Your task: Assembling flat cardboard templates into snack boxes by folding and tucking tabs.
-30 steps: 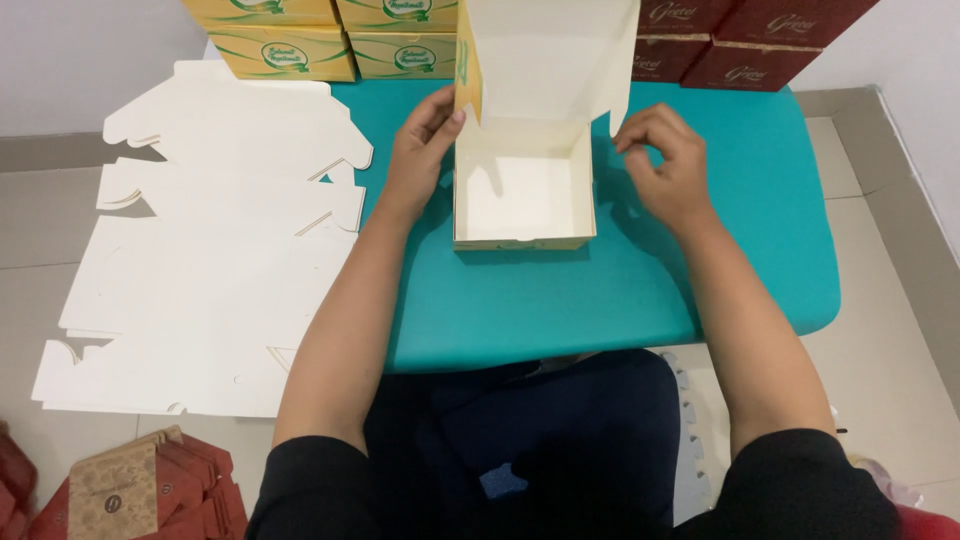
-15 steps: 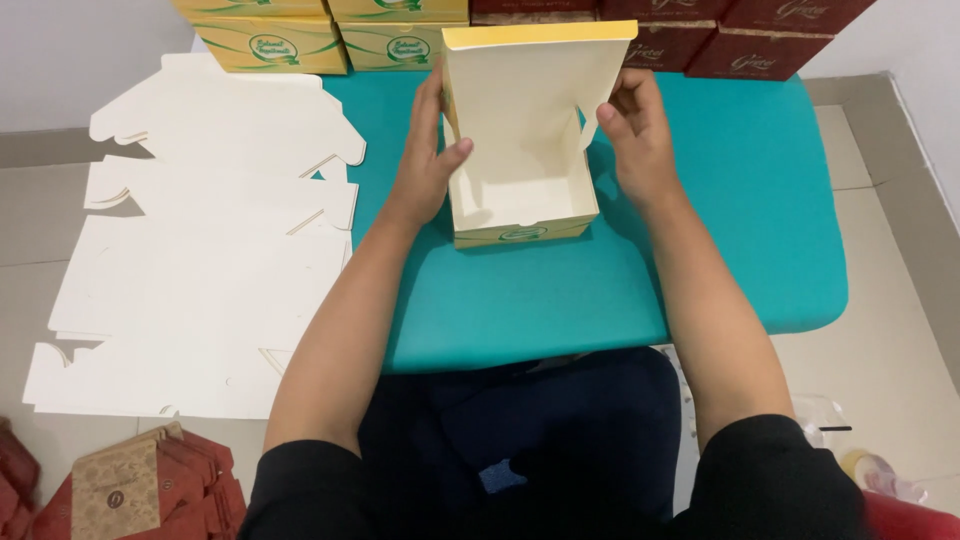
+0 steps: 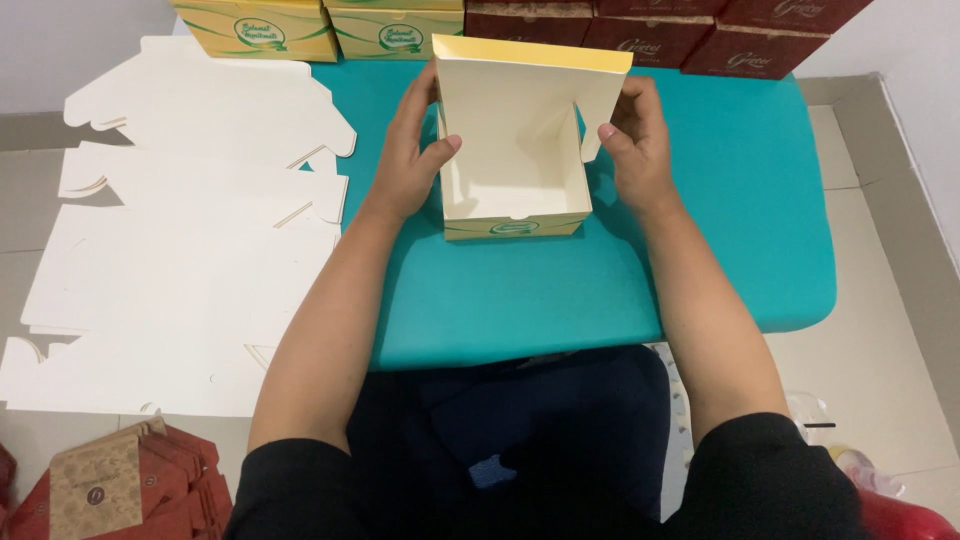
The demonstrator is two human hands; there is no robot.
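Observation:
A cream and yellow cardboard box (image 3: 512, 160) stands on the teal table (image 3: 620, 290), its lid raised at the far side and its inside bare. My left hand (image 3: 410, 150) grips the box's left wall, thumb hooked over the rim. My right hand (image 3: 638, 140) holds the right side, thumb pressing on the lid's side flap. Both hands hold the box between them.
Flat unfolded white box blanks (image 3: 170, 250) lie stacked on the floor to the left. Finished yellow boxes (image 3: 260, 30) and dark red boxes (image 3: 700, 35) line the table's far edge. Brown and red flat cartons (image 3: 110, 485) sit at bottom left.
Both hands have closed in on the box's sides. The lid has tilted nearer over the box, and the box sits slightly farther from me on the table.

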